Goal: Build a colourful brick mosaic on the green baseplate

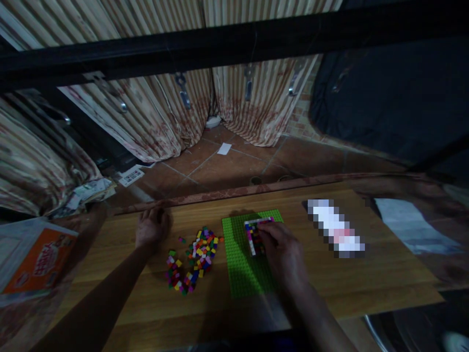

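Note:
A green baseplate lies on the wooden table, with a small multicoloured brick build on its far half. My right hand rests on that build, fingers curled against the bricks; what they pinch is hidden. A loose pile of small coloured bricks lies left of the plate. My left hand sits palm down on the table near its far edge, left of the pile, fingers bent and holding nothing that I can see.
A blurred white and pink object lies right of the plate. White paper sits at the table's right end. An orange printed box is at the left. Curtains and tiled floor lie beyond the table.

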### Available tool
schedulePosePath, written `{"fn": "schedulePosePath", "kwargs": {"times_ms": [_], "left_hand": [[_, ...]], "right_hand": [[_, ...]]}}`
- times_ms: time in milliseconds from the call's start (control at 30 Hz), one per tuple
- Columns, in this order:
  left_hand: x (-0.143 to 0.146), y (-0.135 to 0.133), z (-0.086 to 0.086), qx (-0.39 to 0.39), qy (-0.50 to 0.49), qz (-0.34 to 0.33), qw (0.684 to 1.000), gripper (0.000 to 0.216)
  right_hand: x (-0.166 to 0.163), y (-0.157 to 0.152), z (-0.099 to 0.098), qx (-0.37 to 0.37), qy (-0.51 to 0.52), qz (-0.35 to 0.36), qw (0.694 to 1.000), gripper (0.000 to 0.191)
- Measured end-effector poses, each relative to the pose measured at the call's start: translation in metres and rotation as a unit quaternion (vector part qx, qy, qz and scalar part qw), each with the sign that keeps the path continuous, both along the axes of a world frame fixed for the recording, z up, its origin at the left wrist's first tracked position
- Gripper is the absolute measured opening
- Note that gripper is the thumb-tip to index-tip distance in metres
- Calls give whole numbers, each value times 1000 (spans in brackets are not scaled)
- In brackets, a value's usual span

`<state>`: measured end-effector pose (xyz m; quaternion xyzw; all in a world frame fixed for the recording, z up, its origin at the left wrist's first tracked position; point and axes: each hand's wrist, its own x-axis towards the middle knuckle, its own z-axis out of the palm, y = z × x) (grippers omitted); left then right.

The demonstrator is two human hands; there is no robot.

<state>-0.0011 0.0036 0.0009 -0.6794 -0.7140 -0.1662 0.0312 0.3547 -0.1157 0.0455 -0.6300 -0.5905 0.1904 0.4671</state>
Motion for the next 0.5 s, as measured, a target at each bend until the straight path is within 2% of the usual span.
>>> {"fn": "schedulePosePath", "kwargs": {"times_ms": [500], "left_hand": [[-1,0,-4,10,-6,13,1000,42]], "right_hand": [[-4,2,-3,-18,-104,2,994,22]]}}
